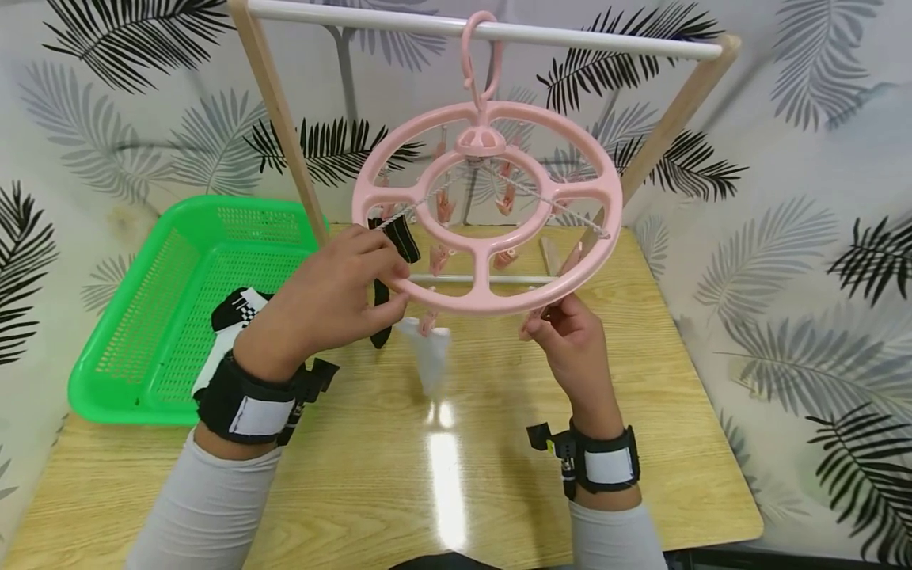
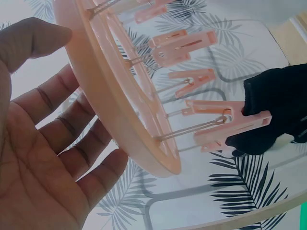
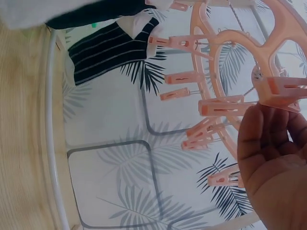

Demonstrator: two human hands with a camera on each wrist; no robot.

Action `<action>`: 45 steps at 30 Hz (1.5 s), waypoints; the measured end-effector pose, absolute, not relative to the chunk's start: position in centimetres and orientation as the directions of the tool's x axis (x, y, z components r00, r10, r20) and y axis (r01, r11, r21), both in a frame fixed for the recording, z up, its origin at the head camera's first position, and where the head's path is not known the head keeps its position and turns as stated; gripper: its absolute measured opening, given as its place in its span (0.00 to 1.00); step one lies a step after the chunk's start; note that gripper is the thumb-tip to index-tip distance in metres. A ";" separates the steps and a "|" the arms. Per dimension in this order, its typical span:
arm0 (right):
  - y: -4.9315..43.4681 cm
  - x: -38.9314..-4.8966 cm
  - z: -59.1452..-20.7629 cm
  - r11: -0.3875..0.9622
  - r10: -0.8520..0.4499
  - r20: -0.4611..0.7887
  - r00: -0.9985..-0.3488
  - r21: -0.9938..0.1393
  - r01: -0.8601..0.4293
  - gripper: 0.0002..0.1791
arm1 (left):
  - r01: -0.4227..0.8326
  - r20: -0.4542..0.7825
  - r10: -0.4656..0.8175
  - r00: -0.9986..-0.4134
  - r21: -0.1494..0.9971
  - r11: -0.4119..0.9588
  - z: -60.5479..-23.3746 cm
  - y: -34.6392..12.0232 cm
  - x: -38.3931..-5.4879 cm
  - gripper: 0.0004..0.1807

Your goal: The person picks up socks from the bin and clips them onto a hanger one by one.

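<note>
A round pink clip hanger (image 1: 480, 302) hangs from a white rod by its hook. My left hand (image 1: 335, 289) holds its rim at the front left, thumb on one side and fingers on the other in the left wrist view. At the front right, my right hand (image 1: 577, 344) pinches a pink clothespin (image 3: 285, 91) under the rim. A white sock (image 1: 431, 360) dangles from a clip at the front. Dark socks hang on the left: a black sock (image 2: 276, 103) in a clip, and a striped sock (image 3: 112, 50). Other clothespins (image 1: 445, 206) hang without socks.
The white rod (image 1: 606, 39) rests on wooden uprights (image 1: 281, 119) standing on the wooden table (image 1: 370, 475). A green basket (image 1: 107, 384) at the left holds black-and-white socks (image 1: 224, 340). A leaf-patterned wall (image 1: 777, 237) stands behind.
</note>
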State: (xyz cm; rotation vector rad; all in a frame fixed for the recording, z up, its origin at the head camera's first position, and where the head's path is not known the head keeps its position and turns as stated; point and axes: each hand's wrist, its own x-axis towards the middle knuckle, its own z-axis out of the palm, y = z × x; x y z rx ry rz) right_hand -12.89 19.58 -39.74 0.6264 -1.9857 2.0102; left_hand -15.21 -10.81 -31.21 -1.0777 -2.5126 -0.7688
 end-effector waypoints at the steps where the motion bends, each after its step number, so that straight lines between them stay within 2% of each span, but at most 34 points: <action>1: 19.5 -12.9 -39.8 -0.045 -0.125 0.478 -0.869 -0.878 -0.477 0.24 | 0.733 0.464 0.571 -0.677 0.358 0.578 -31.3 -10.8 -15.2 0.04; 3: 19.3 -12.9 -39.9 -0.041 -0.128 0.506 -0.853 -0.862 -0.505 0.24 | 0.725 0.465 0.561 -0.685 0.360 0.587 -31.4 -10.9 -15.2 0.05; 10: 18.4 -13.0 -39.8 -0.081 -0.095 0.593 -0.799 -0.805 -0.588 0.13 | 0.721 0.495 0.532 -0.687 0.371 0.586 -32.1 -11.0 -15.4 0.06; 20: 18.2 -12.6 -40.2 -0.083 -0.089 0.554 -0.828 -0.832 -0.548 0.18 | 0.743 0.603 0.474 -0.641 0.335 0.579 -33.1 -10.8 -15.8 0.06; 26: 18.1 -12.6 -40.5 -0.057 -0.084 0.541 -0.837 -0.841 -0.538 0.21 | 0.730 0.616 0.442 -0.652 0.350 0.587 -33.4 -11.3 -15.8 0.08; 29: 17.9 -12.6 -40.5 -0.041 -0.079 0.541 -0.837 -0.841 -0.540 0.22 | 0.701 0.608 0.398 -0.687 0.411 0.583 -33.5 -12.1 -15.8 0.10; 32: 17.8 -12.4 -40.7 -0.021 -0.074 0.542 -0.837 -0.840 -0.542 0.23 | 0.628 0.582 0.306 -0.753 0.501 0.595 -34.2 -13.1 -15.7 0.09; 35: 17.8 -12.3 -40.9 -0.006 -0.069 0.547 -0.834 -0.836 -0.548 0.24 | 0.500 0.506 0.186 -0.842 0.603 0.622 -35.6 -14.3 -15.9 0.07; 38: 17.8 -12.3 -41.0 -0.017 -0.070 0.558 -0.827 -0.830 -0.558 0.24 | 0.314 0.355 0.077 -0.932 0.683 0.660 -37.0 -16.0 -16.6 0.10; 42: 17.7 -12.4 -41.0 -0.023 -0.072 0.564 -0.822 -0.825 -0.564 0.23 | 0.137 0.183 0.015 -0.983 0.677 0.723 -39.1 -19.1 -18.1 0.18; 45: 17.5 -12.3 -41.0 -0.026 -0.074 0.562 -0.824 -0.827 -0.562 0.24 | 0.096 0.143 0.007 -0.990 0.624 0.776 -40.7 -21.6 -19.2 0.19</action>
